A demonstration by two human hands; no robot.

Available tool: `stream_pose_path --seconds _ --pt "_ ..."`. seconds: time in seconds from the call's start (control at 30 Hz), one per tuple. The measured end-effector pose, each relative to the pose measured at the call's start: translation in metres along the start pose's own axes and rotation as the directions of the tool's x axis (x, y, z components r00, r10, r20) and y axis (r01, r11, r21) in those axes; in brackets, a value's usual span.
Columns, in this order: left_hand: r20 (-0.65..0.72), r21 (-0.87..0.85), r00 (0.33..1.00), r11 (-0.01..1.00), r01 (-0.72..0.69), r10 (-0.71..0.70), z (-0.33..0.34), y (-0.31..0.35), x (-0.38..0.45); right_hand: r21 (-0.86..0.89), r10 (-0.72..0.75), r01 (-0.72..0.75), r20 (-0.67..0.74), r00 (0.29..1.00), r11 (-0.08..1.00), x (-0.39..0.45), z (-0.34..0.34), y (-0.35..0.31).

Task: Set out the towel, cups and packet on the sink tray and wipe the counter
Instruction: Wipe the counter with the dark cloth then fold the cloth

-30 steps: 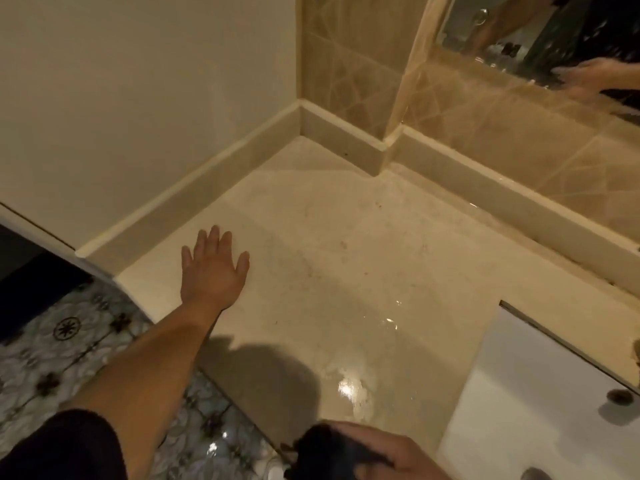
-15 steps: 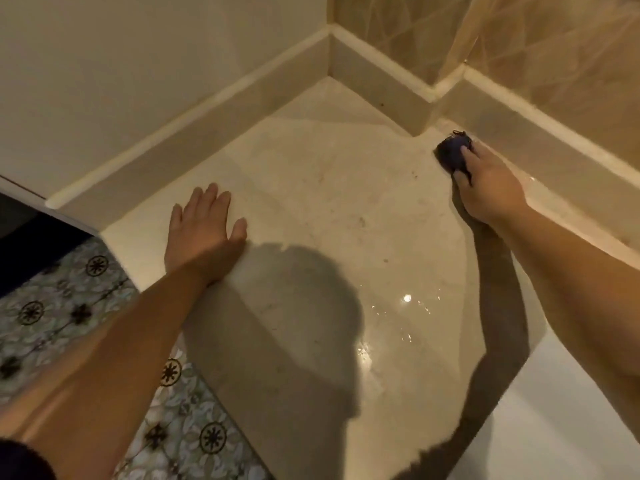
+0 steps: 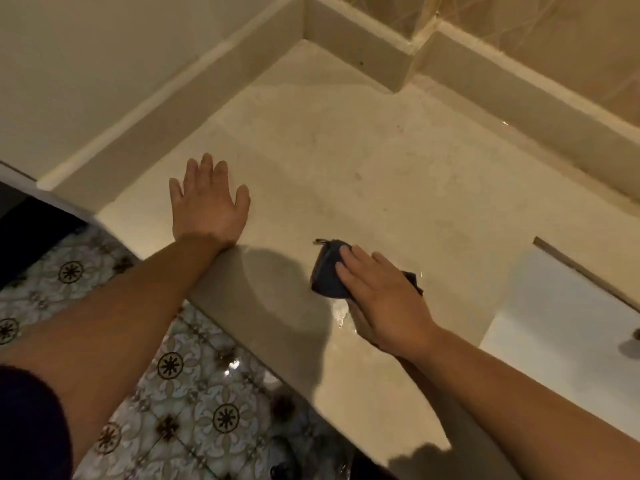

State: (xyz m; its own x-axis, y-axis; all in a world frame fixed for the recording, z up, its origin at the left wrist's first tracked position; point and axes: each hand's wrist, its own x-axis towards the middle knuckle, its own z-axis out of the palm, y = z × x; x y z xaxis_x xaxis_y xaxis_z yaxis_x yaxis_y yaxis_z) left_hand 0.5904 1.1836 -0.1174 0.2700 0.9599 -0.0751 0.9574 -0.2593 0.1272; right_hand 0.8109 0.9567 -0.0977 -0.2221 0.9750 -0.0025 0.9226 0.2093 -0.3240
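A beige stone counter [image 3: 363,161] fills the middle of the view. My left hand [image 3: 209,202] lies flat on it near the front left edge, fingers spread, holding nothing. My right hand [image 3: 381,296] presses a small dark cloth [image 3: 327,271] onto the counter near the front edge, palm down with fingers over the cloth. A wet shine shows on the stone just in front of that hand. No cups, packet or tray are in view.
A white sink basin [image 3: 561,323] is set into the counter at the right. A raised stone backsplash [image 3: 353,43] runs along the back and left walls, with a jutting corner. Patterned floor tiles [image 3: 173,375] lie below the counter's front edge.
My right hand has swept the dark cloth from the back corner by the backsplash to the front middle of the counter. My left hand stays flat in place.
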Motion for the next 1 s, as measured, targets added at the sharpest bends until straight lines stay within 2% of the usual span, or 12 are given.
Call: stream_pose_path --seconds 0.2,0.27,0.37,0.4,0.43,0.5,0.53,0.57,0.7,0.8,0.9,1.0 --pt "0.048 -0.015 0.999 1.000 0.003 -0.002 -0.001 0.001 -0.004 0.138 0.071 -0.080 0.068 0.995 0.987 -0.042 0.019 -0.111" --pt "0.055 -0.008 0.998 1.000 0.005 -0.005 -0.001 -0.001 -0.005 0.284 0.074 -0.078 0.023 0.997 0.956 -0.054 0.022 -0.140" --pt "0.043 -0.005 0.999 1.000 -0.001 0.001 0.000 -0.002 -0.004 0.625 0.216 -0.156 -0.021 0.976 0.765 -0.070 0.022 -0.168" --pt "0.040 -0.004 0.999 1.000 -0.004 0.004 0.001 -0.002 -0.004 0.753 0.351 -0.269 0.054 0.935 0.600 -0.073 0.021 -0.172" --pt "0.043 -0.005 0.999 1.000 -0.005 0.006 0.001 -0.002 -0.004 0.880 0.480 -0.399 0.243 0.843 0.256 -0.073 0.018 -0.175" --pt "0.049 -0.003 0.999 1.000 -0.010 0.010 0.001 -0.003 -0.004 0.770 0.383 -0.316 0.573 0.724 -0.555 -0.072 0.014 -0.169" --pt "0.050 -0.004 0.999 1.000 -0.012 0.013 0.001 -0.003 -0.004 0.608 0.300 -0.207 0.624 0.722 -0.766 -0.071 0.011 -0.162" --pt "0.052 -0.008 0.999 1.000 -0.015 0.015 0.000 -0.003 -0.005 0.498 0.269 -0.120 0.638 0.722 -0.859 -0.070 0.007 -0.154" --pt "0.041 -0.014 0.999 1.000 -0.015 0.015 -0.001 -0.004 -0.007 0.503 0.387 0.052 0.590 0.708 -0.863 -0.059 -0.026 -0.106" --pt "0.033 -0.026 0.999 0.999 -0.022 0.022 0.000 -0.006 -0.007 0.679 0.543 0.094 0.487 0.684 -0.728 -0.057 -0.064 -0.042" --pt "0.012 -0.007 1.000 1.000 -0.026 0.026 -0.001 -0.005 -0.005 0.927 0.769 0.100 0.236 0.595 -0.362 -0.046 -0.108 0.043" --pt "0.010 0.015 1.000 1.000 -0.013 0.013 -0.004 -0.002 -0.001 0.992 0.897 -0.115 0.005 0.443 0.051 -0.022 -0.139 0.128"
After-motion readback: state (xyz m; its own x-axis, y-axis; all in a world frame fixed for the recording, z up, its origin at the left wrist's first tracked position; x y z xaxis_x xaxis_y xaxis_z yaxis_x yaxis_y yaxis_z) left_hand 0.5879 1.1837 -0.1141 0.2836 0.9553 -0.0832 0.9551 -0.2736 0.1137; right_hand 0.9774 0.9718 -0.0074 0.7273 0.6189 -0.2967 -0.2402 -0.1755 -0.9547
